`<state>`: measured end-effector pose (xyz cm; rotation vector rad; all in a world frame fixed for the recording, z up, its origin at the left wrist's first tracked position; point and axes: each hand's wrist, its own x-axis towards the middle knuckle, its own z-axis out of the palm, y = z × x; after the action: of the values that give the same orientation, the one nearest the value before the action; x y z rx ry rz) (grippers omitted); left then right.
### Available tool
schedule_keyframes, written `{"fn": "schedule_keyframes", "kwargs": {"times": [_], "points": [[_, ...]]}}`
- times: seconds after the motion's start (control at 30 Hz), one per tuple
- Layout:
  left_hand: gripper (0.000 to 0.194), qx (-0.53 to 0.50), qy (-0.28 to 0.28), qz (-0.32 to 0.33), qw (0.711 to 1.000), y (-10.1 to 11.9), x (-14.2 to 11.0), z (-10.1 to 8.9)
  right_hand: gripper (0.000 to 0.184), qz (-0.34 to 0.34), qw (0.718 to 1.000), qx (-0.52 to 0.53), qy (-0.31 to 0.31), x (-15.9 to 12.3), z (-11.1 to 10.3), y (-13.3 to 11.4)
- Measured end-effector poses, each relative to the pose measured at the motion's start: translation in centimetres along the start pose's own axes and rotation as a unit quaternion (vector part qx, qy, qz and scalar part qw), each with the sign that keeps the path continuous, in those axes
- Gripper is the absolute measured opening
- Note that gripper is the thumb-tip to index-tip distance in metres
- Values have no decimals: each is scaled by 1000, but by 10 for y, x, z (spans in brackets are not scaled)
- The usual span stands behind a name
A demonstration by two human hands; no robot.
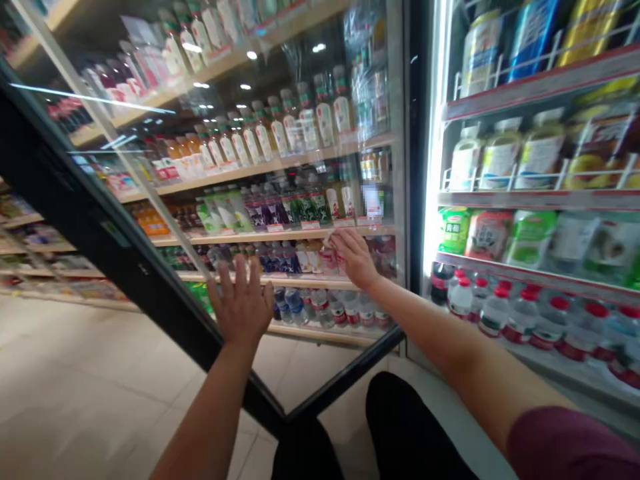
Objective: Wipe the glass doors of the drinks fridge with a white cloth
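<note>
The glass door [320, 363] of a drinks cooler stands open in front of me, inside a black frame [165, 293]. My left hand [242, 300] lies flat against the glass near the frame, fingers spread and holding nothing. Farther right and a little higher, my right hand [354, 257] presses on the pane with bent fingers. Under its fingertips a small pale edge shows, like a cloth [329, 240], mostly hidden by the hand. Rows of bottles [280, 130] appear through or in the glass, behind both hands.
On the right, the lit cooler shelves [530, 197] hold bottles, cans and packs, with red-capped bottles [545, 320] at the bottom. A pale tiled floor [90, 373] stretches to the left. My knees [405, 420] are close below the door's lower frame.
</note>
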<state>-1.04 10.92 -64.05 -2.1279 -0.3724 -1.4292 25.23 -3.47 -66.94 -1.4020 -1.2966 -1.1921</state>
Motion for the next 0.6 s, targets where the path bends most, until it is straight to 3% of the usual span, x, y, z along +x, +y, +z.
{"fn": "schedule_keyframes", "kwargs": {"times": [0.1,0.2,0.27,0.37,0.47,0.53,0.6], "points": [[73,-7,13,-4,1000,4,-13,6,47,-21,999,16,38,19,0,6],[72,-8,11,-37,999,10,-18,9,51,8,998,11,64,33,7,-8],[72,5,19,-51,999,16,-23,12,51,2,998,5,55,19,12,-30],[72,30,34,-51,998,22,-32,16,44,-79,997,15,-12,-22,15,-61],[69,48,37,-45,997,23,-36,18,38,-158,985,32,-63,-33,13,-66],[67,58,42,-43,997,22,-35,18,41,-140,988,33,-50,-16,12,-57],[66,62,48,-43,996,23,-35,18,48,-71,997,29,-3,6,14,-51]]}}
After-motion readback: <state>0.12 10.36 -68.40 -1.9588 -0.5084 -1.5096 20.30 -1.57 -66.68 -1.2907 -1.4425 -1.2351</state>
